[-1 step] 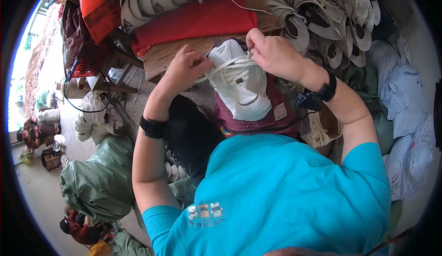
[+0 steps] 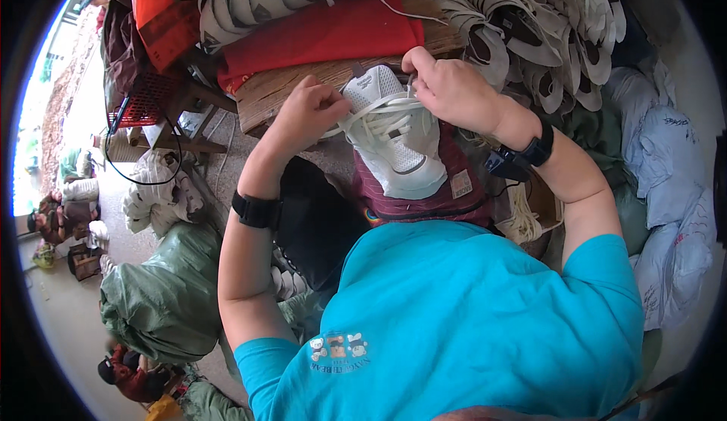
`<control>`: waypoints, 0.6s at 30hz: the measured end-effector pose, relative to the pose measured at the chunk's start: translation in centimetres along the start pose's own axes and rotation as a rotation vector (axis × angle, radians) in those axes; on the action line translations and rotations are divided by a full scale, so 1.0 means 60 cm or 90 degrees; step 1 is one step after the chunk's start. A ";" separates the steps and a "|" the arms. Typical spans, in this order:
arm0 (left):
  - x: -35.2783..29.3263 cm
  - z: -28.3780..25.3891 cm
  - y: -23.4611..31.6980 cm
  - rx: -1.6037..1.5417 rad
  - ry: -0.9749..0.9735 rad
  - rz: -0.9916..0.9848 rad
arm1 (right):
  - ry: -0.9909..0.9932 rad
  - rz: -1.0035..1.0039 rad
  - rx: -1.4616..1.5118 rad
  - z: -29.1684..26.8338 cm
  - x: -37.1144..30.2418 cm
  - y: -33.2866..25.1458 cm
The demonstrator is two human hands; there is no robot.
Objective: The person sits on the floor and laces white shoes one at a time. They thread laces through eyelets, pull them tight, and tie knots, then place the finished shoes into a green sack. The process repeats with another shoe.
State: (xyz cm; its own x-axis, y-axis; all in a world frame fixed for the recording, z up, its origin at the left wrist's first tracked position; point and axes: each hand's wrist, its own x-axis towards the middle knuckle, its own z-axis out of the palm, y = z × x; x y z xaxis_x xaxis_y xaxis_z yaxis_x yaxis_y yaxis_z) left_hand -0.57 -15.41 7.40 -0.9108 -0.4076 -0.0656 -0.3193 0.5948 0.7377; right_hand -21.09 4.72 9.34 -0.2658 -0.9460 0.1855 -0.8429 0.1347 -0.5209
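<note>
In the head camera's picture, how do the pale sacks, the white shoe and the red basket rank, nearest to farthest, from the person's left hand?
From the left hand:
1. White shoe: just to its right.
2. Red basket: well off to its left.
3. Pale sacks: far right, beyond the right arm.

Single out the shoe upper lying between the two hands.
The white shoe upper over the maroon cloth, with the left hand and right hand at its laces; the uppers beyond are nested in rows.

Downward head view, seemingly close
</note>
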 end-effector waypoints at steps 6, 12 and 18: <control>0.003 0.044 -0.015 -0.228 0.104 -0.149 | -0.191 -0.003 0.165 -0.051 0.028 0.022; 0.018 0.048 0.062 -0.306 0.247 0.028 | -0.348 0.181 0.377 -0.064 0.064 0.034; 0.019 0.077 0.074 -0.071 0.283 0.110 | -0.333 0.403 0.635 -0.043 0.066 0.033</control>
State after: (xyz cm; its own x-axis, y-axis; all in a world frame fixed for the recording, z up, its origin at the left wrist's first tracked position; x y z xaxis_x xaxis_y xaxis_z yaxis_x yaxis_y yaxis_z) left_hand -4.22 -10.02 7.48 -0.7407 -0.5803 0.3387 -0.1222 0.6120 0.7814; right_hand -25.02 2.03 11.19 -0.0832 -0.8320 -0.5485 0.1335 0.5361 -0.8335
